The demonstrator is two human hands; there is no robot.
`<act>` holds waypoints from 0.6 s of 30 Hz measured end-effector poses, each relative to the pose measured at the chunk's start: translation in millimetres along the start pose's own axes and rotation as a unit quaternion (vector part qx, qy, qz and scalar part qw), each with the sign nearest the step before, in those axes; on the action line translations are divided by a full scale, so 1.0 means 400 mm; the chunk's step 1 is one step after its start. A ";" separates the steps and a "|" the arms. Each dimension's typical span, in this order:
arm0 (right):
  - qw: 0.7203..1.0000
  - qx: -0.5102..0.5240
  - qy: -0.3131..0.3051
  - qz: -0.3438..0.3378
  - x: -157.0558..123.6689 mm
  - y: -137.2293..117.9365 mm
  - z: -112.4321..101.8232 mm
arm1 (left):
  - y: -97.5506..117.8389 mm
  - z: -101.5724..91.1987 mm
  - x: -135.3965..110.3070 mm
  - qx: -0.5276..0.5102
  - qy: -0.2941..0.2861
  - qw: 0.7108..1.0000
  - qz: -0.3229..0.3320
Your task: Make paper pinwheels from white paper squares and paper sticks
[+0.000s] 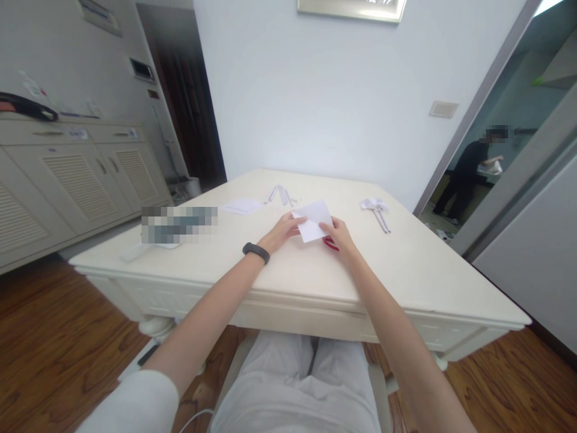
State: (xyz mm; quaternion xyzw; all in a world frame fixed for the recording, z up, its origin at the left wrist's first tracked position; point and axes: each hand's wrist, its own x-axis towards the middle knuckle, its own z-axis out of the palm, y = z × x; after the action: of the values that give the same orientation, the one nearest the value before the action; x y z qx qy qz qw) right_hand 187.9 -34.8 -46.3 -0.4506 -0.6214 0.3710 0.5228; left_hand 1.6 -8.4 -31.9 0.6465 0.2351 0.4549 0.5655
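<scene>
Past paper (314, 227), wht sticks (282, 195); red handle (332, 245) nr R hand (339, 233).

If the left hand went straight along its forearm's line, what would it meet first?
The left hand would first meet the white paper it holds; beyond, the way seems free to the wall, though depth is unclear.

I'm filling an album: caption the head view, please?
Left hand and right hand hold white paper above a cream table, thin strips lying beyond.
</scene>
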 end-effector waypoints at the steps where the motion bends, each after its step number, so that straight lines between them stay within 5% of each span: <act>1: 1.000 0.002 0.009 -0.002 -0.001 -0.003 -0.001 | 0.003 0.002 -0.001 -0.002 -0.009 1.000 -0.004; 10: 1.000 0.018 0.014 -0.002 -0.011 -0.015 0.001 | 0.001 0.022 -0.014 0.012 -0.100 0.993 -0.064; 18: 0.999 0.037 0.013 -0.001 -0.008 -0.022 0.003 | -0.016 0.001 -0.005 0.067 -0.096 0.990 -0.081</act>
State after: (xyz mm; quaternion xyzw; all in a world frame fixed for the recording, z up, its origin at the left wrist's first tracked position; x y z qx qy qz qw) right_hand 185.5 -40.7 -39.4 -0.4356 -0.6006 0.3870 0.5474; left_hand 2.4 -8.8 -38.4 0.7026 0.2613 0.3266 0.5756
